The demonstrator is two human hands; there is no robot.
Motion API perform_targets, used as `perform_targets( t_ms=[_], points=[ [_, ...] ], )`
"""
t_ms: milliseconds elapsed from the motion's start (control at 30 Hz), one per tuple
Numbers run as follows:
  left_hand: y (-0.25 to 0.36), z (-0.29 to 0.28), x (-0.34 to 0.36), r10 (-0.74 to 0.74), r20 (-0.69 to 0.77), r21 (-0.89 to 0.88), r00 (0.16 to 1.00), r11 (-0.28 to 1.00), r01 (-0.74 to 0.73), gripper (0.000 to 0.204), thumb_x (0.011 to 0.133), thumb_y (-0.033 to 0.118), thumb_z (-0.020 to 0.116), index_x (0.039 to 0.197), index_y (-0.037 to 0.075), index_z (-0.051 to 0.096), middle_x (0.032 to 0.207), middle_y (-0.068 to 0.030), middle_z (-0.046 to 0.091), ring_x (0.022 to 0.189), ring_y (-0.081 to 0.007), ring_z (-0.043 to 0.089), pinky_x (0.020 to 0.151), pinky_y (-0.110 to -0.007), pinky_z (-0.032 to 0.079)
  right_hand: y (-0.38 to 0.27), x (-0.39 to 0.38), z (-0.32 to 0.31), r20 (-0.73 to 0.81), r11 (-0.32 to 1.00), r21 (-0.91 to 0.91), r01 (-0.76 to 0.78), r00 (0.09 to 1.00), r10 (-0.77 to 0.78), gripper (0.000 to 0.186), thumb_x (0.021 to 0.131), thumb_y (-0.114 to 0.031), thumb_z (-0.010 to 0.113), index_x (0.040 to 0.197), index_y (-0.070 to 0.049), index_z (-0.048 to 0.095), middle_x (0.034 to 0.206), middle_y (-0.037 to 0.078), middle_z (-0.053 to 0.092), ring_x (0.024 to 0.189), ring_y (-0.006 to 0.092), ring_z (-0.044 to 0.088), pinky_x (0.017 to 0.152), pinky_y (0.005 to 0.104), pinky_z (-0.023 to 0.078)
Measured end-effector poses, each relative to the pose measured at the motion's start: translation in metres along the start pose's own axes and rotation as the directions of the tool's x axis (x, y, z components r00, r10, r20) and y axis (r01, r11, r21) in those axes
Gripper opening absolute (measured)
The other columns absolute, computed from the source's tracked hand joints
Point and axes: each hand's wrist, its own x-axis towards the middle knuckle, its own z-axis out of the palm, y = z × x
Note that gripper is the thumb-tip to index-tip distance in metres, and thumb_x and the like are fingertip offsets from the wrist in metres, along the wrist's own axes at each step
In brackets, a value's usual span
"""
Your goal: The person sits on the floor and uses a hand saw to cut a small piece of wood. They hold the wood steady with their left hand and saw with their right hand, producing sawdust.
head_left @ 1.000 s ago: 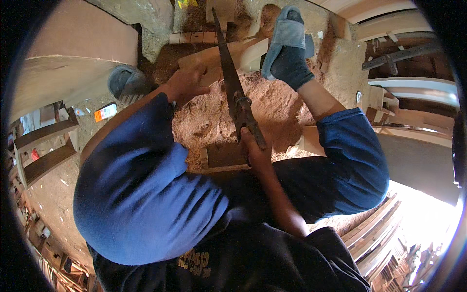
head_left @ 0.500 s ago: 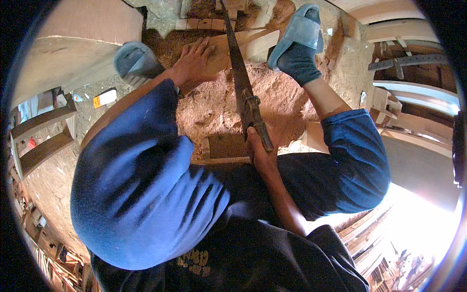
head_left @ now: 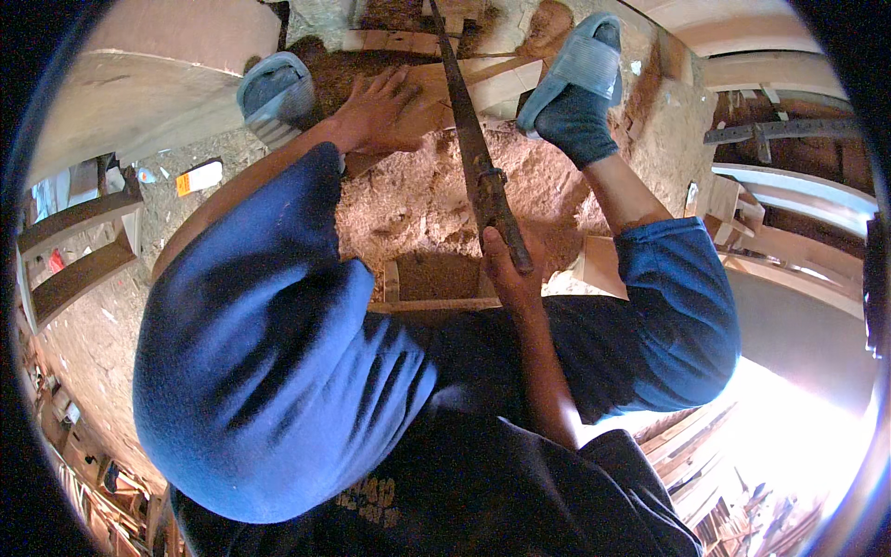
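Note:
My right hand [head_left: 509, 278] is wrapped around the worn handle of a hand saw [head_left: 467, 130]. Its long dark blade points away from me and slants up to the left, crossing over a wooden board [head_left: 430, 84] low near the ground. Whether the teeth are cutting into the wood cannot be made out. My left hand [head_left: 379, 113] lies flat on the board to the left of the blade, fingers spread. Right of the blade, a paler section of wood [head_left: 506, 85] reaches toward my right foot, which wears a grey-blue slide sandal [head_left: 587, 65].
Sawdust [head_left: 399, 204] covers the ground between my legs. My left sandal [head_left: 277, 93] stands beside the left hand. A wooden frame [head_left: 83, 223] is at far left, with a large panel [head_left: 148, 102] above it. Wooden frames [head_left: 789, 130] line the right side; wood strips [head_left: 691, 446] lie lower right.
The right hand and saw handle have shifted slightly right and toward me, and the blade now shows more edge-on. My left hand remains flat on the board.

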Motion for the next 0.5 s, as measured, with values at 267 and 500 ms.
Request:
perform_targets(
  t_ms=[267,500],
  points=[
    [-0.001,0.001,0.001,0.018,-0.016,0.000,1.000,1.000,-0.018,0.109,0.072,0.082,0.059,0.152,0.012,0.033,0.161,-0.0220,0.017,0.147,-0.0405,0.023,0.106,-0.070,0.029,0.000,-0.004,0.003,0.003,0.998,-0.018,-0.064,0.998,0.064,0.026,0.095,-0.028,0.063,0.084,-0.005,0.061,0.063,-0.001,0.053,0.055,0.0085,0.050,0.049,0.0275,0.040],
    [0.001,-0.006,-0.001,0.018,-0.015,0.054,1.000,0.998,-0.017,0.108,0.071,0.081,0.060,0.150,0.011,0.037,0.160,-0.0234,0.021,0.144,-0.0411,0.028,0.107,-0.063,0.033,-0.013,0.001,-0.004,0.008,0.997,-0.022,-0.076,0.997,0.076,0.027,0.095,-0.029,0.064,0.083,-0.005,0.060,0.064,-0.001,0.053,0.055,0.0079,0.049,0.050,0.0266,0.039]
  ],
)
